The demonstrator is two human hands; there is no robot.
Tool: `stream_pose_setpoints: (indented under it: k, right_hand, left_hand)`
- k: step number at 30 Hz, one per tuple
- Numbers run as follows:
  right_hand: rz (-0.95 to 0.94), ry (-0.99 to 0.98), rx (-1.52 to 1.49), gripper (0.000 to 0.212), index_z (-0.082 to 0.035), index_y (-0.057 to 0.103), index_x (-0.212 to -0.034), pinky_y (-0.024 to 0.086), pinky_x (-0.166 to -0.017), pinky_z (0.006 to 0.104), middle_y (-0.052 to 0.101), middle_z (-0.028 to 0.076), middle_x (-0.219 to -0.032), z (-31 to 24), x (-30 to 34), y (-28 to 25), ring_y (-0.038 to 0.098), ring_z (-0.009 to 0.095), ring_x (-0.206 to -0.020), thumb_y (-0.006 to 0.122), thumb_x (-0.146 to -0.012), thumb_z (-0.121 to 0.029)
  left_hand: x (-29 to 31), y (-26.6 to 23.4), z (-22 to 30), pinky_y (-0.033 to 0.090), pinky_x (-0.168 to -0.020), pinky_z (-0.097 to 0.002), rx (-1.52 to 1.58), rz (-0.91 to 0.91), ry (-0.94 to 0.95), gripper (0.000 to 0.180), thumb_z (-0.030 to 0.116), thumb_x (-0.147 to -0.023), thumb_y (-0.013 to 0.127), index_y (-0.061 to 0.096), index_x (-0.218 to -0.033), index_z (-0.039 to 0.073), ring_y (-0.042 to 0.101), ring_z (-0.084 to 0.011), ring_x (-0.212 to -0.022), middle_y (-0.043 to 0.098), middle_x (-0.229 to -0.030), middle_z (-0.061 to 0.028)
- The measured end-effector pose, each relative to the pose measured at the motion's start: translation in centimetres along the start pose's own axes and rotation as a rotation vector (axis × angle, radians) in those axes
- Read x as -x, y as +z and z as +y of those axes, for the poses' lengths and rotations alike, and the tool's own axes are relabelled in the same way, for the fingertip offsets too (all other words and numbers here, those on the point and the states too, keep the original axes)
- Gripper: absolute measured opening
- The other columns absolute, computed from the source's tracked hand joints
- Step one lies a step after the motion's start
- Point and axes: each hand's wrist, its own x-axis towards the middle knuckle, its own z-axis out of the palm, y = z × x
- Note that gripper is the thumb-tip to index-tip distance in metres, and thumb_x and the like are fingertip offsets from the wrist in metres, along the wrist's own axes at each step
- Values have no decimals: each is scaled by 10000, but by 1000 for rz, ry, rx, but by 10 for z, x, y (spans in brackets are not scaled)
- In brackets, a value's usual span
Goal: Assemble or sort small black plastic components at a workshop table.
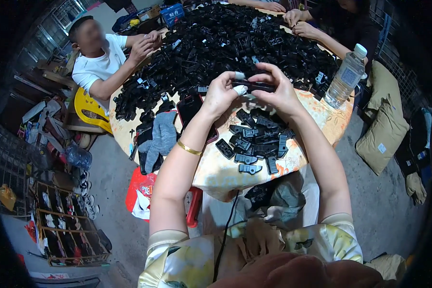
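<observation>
Over the near side of the big heap, my left hand point(220, 96) and my right hand point(279, 92) meet with closed fingers. Between them they pinch a dark, narrow black plastic part point(255, 86), partly covered by my fingers. White wraps cover the tips of my left thumb and index finger. Below my hands, between my forearms, lies a small pile of black plastic parts point(256, 139) with slotted, angular shapes. Beyond my hands spreads the large heap of black plastic parts point(211, 48). A dark phone point(189, 109) lies partly under my left forearm.
The round table point(295, 161) has a patterned cover. A clear bottle point(344, 79) stands at its right edge; a grey glove point(162, 137) lies at the left. One person point(103, 62) sits far left, others' hands point(300, 23) work far right. Tan sacks point(383, 129) rest on the floor.
</observation>
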Motion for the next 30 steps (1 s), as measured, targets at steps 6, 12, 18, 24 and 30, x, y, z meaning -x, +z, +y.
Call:
stream_pose_setpoints:
  k: [6, 12, 18, 24, 30]
  right_hand:
    - [172, -87, 60, 510, -21, 489, -1145, 492, -799, 268, 604, 91, -999, 16, -4, -4, 592, 150, -871, 712, -687, 2]
    - [61, -93, 327, 563, -42, 484, -1184, 498, -763, 259, 627, 80, -953, 4, 5, 7, 604, 139, -870, 729, -679, -10]
    - [155, -111, 155, 746, -83, 387, -1290, 492, -688, 219, 560, 84, -1049, 14, 2, 5, 566, 108, -856, 757, -648, 12]
    - [199, -113, 123, 732, -80, 421, -1273, 483, -711, 212, 546, 75, -1059, 13, 3, 2, 555, 100, -879, 770, -635, 7]
    - [224, -143, 224, 725, -68, 445, -1254, 506, -711, 219, 563, 83, -1021, 4, 6, 7, 567, 100, -859, 792, -619, -33]
  left_hand:
    - [-1, -4, -5, 507, -750, -242, 209, 77, 10, 327, -30, -815, 555, 473, -1130, -63, 595, -139, -863, 594, -980, -113]
    - [5, 14, -10, 525, -727, -251, 409, 28, -71, 351, -4, -864, 488, 456, -1211, -49, 598, -158, -892, 573, -1068, -132]
    - [8, 15, 4, 535, -698, -260, 181, -8, -51, 353, 10, -878, 468, 450, -1225, -51, 594, -156, -893, 575, -1065, -120]
    - [7, 20, 1, 523, -698, -245, 231, -23, -47, 357, 29, -885, 475, 457, -1237, -29, 596, -129, -831, 586, -1012, -103]
    - [9, 27, -9, 508, -657, -216, 431, -32, -50, 349, 71, -902, 474, 474, -1247, 22, 592, -89, -757, 602, -952, -50]
